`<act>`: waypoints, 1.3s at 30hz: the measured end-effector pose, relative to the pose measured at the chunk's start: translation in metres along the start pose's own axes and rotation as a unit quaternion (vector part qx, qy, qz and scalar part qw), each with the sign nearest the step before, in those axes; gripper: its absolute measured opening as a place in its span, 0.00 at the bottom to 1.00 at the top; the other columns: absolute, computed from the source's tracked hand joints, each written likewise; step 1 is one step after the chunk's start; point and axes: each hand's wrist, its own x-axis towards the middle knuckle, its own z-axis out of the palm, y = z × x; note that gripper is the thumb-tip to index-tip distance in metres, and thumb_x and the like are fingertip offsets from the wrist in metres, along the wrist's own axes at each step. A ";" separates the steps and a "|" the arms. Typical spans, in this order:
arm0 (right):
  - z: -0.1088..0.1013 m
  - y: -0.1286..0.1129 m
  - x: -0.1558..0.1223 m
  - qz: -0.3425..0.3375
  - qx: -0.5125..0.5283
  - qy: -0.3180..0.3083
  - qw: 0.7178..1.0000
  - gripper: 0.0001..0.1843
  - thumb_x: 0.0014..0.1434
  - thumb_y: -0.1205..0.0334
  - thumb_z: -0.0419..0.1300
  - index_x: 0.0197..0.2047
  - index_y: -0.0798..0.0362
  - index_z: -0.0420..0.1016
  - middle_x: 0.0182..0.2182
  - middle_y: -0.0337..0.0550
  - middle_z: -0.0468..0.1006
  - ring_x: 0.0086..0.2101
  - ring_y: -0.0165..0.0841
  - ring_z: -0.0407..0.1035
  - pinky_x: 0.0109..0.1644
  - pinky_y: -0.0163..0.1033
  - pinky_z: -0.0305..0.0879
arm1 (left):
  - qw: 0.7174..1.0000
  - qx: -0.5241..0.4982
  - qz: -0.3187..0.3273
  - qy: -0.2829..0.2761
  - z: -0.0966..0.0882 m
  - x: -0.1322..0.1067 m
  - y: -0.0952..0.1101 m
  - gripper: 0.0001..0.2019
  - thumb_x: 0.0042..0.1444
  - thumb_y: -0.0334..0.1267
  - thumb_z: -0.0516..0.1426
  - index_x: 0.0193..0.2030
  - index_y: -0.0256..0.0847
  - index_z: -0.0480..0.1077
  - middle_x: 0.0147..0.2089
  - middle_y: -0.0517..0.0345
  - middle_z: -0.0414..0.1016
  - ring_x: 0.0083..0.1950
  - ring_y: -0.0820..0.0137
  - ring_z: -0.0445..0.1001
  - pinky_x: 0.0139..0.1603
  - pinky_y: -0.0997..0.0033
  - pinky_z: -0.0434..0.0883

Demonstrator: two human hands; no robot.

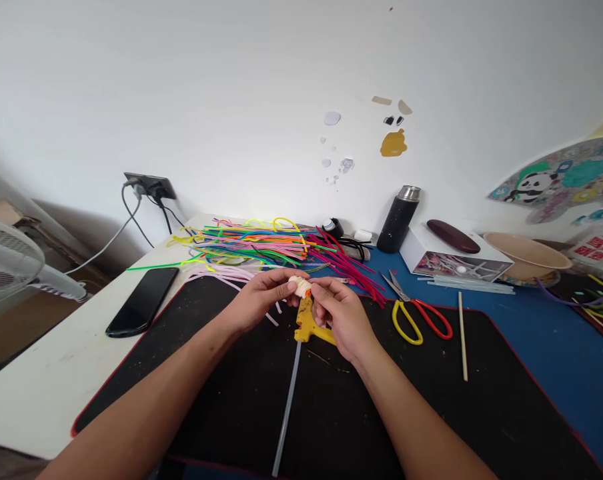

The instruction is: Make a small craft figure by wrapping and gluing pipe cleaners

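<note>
Between my two hands is a small cream-coloured wound fuzzy piece (299,285) with an orange bit (308,293) at its lower right. My left hand (264,299) pinches the cream piece from the left with thumb and fingers. From the right, the closed fingers of my right hand (342,313) grip it near the orange bit. Just beneath lies a yellow hot glue gun (306,323), its handle partly hidden by my right hand. A long translucent glue stick (287,410) sticks out of its rear towards me. All this is over a black mat (231,413).
Colourful pipe cleaners (261,241) lie heaped against the wall. Open scissors (406,303) and a thin wooden stick (462,337) are to the right. Behind them stand a black flask (398,220) and a white box (416,250). A phone (142,301) lies on the left.
</note>
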 end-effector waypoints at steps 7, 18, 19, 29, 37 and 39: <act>0.002 0.000 -0.002 0.052 0.063 -0.027 0.996 0.22 0.49 0.47 0.79 0.38 0.52 0.79 0.16 0.27 0.66 0.18 0.24 0.59 0.24 0.31 0.53 | 0.999 0.031 0.012 -0.019 -0.003 -0.003 0.005 0.20 0.59 0.50 0.70 0.52 0.40 0.84 0.41 0.53 0.81 0.37 0.70 0.76 0.41 0.69 0.74; -0.001 0.002 -0.002 0.068 0.087 -0.049 0.993 0.19 0.53 0.50 0.78 0.40 0.52 0.79 0.17 0.28 0.66 0.18 0.24 0.59 0.23 0.31 0.49 | 0.997 0.056 0.032 -0.029 0.001 -0.007 0.012 0.20 0.60 0.50 0.69 0.52 0.40 0.83 0.44 0.53 0.82 0.39 0.69 0.76 0.43 0.69 0.74; 0.000 0.002 -0.002 0.068 0.085 -0.045 0.993 0.20 0.53 0.50 0.78 0.40 0.52 0.79 0.18 0.29 0.67 0.18 0.24 0.59 0.23 0.31 0.50 | 0.997 0.061 0.033 -0.027 0.001 -0.007 0.012 0.20 0.60 0.50 0.69 0.53 0.40 0.82 0.44 0.53 0.82 0.39 0.69 0.76 0.43 0.69 0.74; 0.002 0.005 0.000 0.069 0.048 0.026 0.996 0.26 0.49 0.41 0.77 0.36 0.53 0.77 0.19 0.30 0.68 0.19 0.24 0.60 0.22 0.30 0.51 | 0.986 0.150 0.068 0.032 0.004 -0.008 0.009 0.22 0.62 0.53 0.66 0.56 0.39 0.79 0.46 0.50 0.81 0.42 0.65 0.76 0.44 0.67 0.73; 0.005 0.005 -0.002 -0.009 -0.028 0.052 0.998 0.28 0.51 0.40 0.77 0.43 0.54 0.80 0.18 0.31 0.69 0.18 0.24 0.61 0.22 0.30 0.54 | 0.979 0.163 0.099 0.073 0.001 -0.007 0.008 0.22 0.63 0.52 0.66 0.56 0.39 0.79 0.46 0.50 0.82 0.44 0.64 0.77 0.47 0.65 0.74; 0.005 0.007 -0.002 -0.014 -0.034 0.053 0.998 0.27 0.51 0.41 0.77 0.42 0.53 0.80 0.18 0.31 0.70 0.18 0.24 0.61 0.22 0.30 0.55 | 0.974 0.192 0.100 0.068 0.002 -0.008 0.006 0.21 0.64 0.53 0.64 0.56 0.40 0.79 0.45 0.51 0.82 0.45 0.63 0.78 0.48 0.64 0.74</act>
